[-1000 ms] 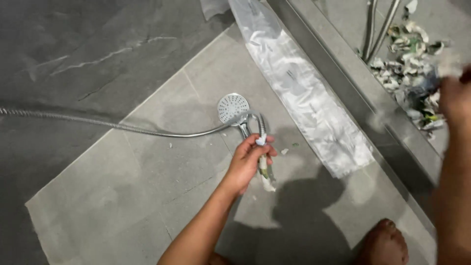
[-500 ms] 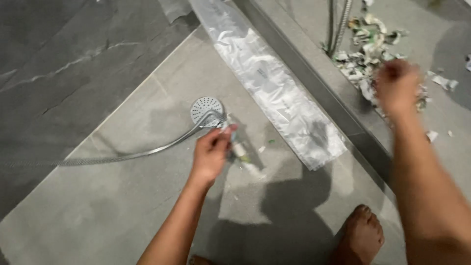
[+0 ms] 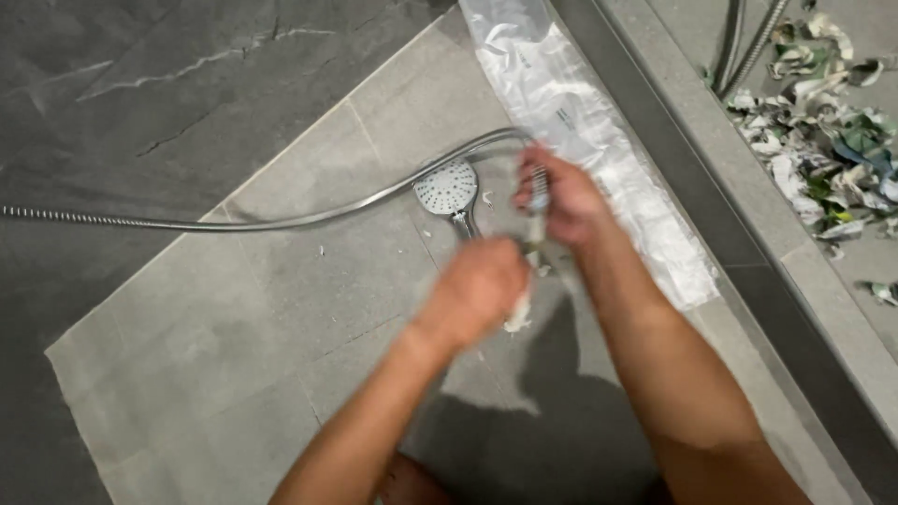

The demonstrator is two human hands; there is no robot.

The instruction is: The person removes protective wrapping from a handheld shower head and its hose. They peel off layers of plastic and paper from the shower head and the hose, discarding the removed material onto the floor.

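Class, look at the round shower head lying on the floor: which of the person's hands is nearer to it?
The right hand is slightly nearer, just beside the shower head. The left hand is a little below it.

One shower head [image 3: 446,187], one hose [image 3: 281,223], one plastic bag [image 3: 599,150].

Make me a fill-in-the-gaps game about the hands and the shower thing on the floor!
1. The round shower head lies face up on the grey ___.
2. A shiny metal ___ runs from the left edge toward the right hand.
3. The left hand is ___ the camera than the right hand.
4. Right of the hands lies a long clear plastic ___.

Missing words: floor; hose; nearer; bag
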